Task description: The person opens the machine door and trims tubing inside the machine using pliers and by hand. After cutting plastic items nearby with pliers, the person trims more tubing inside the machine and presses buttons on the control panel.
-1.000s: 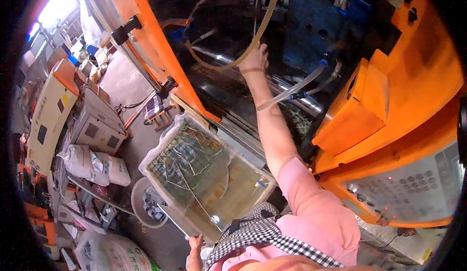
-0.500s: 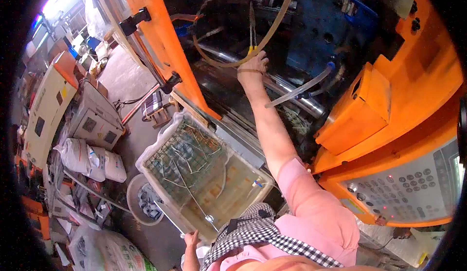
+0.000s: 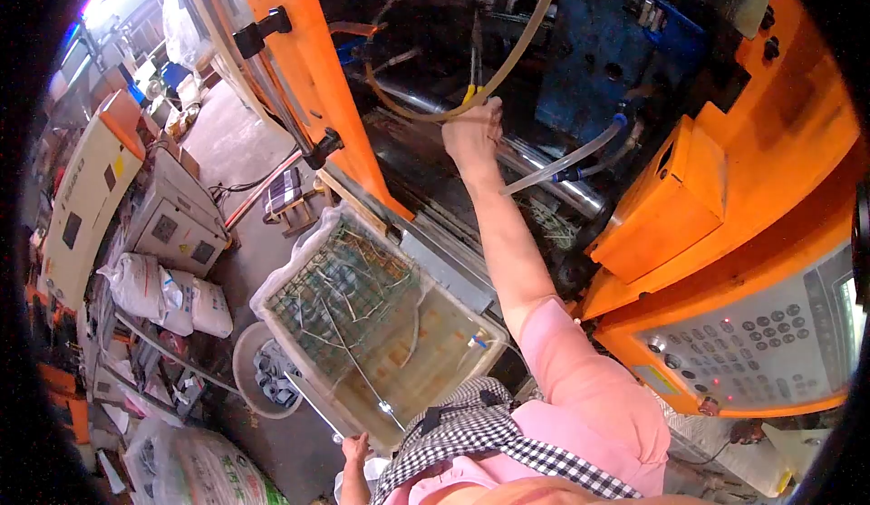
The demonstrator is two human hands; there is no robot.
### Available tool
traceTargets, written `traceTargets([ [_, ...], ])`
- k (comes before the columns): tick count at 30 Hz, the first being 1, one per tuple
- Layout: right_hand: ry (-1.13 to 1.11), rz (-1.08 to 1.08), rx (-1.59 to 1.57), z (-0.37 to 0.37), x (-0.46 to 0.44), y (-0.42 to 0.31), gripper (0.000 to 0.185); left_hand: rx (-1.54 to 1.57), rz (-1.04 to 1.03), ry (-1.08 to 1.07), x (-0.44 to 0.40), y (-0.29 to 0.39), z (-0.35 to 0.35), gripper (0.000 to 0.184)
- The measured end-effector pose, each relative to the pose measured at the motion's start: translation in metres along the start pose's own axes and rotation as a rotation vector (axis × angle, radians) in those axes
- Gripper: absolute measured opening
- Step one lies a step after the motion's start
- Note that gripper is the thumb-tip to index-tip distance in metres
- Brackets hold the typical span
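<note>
My right hand [image 3: 475,135] reaches into the dark opening of the orange machine, its fingers wrapped round the yellow handles of a slim metal tool [image 3: 474,61] that points upward. A looped yellowish hose [image 3: 523,44] passes by that hand. Near the bottom edge, my left hand [image 3: 356,449] is beside the end of a pale bar [image 3: 313,405] along the tub; its fingers are small and what they hold, if anything, cannot be made out. Between my hands stands a white tub [image 3: 299,353] with murky water, a green grid [image 3: 340,292] and thin pale strips.
A round bucket [image 3: 243,360] of grey pieces stands left of the tub. White sacks [image 3: 136,286] and a grey cabinet [image 3: 172,224] are farther left. At right are an orange box-shaped housing [image 3: 666,201] and a control panel [image 3: 752,346]. A clear hose [image 3: 575,158] crosses the opening.
The view has shifted slightly. My right hand has come back a little toward me, and the yellow-handled tool now shows above it. My left hand stays near the bar's end.
</note>
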State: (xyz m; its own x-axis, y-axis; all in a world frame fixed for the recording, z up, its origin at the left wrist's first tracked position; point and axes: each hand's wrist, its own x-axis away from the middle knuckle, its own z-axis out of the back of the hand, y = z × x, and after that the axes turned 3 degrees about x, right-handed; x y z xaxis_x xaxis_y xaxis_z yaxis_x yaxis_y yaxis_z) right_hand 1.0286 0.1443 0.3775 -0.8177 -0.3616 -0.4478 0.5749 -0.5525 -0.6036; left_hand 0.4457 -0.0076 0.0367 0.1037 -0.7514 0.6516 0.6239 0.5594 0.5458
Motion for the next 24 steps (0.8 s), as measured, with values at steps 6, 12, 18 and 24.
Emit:
traceTargets([
  [6, 0.214, -0.023, 0.018, -0.036, -0.055, -0.005, 0.034, -0.037, 0.017, -0.003, -0.012, -0.006, 0.003, 0.034],
  [12, 0.076, 0.009, 0.248, -0.042, -0.063, -0.010, 0.028, -0.040, -0.006, 0.040, 0.010, 0.005, -0.001, 0.037],
  [18, -0.101, 0.030, -0.188, -0.028, -0.028, -0.016, 0.031, 0.006, -0.009, 0.094, 0.011, -0.003, -0.006, 0.039],
  [24, -0.034, -0.045, -0.753, -0.053, -0.068, -0.003, 0.014, 0.044, 0.069, 0.067, 0.018, 0.001, -0.002, 0.038],
])
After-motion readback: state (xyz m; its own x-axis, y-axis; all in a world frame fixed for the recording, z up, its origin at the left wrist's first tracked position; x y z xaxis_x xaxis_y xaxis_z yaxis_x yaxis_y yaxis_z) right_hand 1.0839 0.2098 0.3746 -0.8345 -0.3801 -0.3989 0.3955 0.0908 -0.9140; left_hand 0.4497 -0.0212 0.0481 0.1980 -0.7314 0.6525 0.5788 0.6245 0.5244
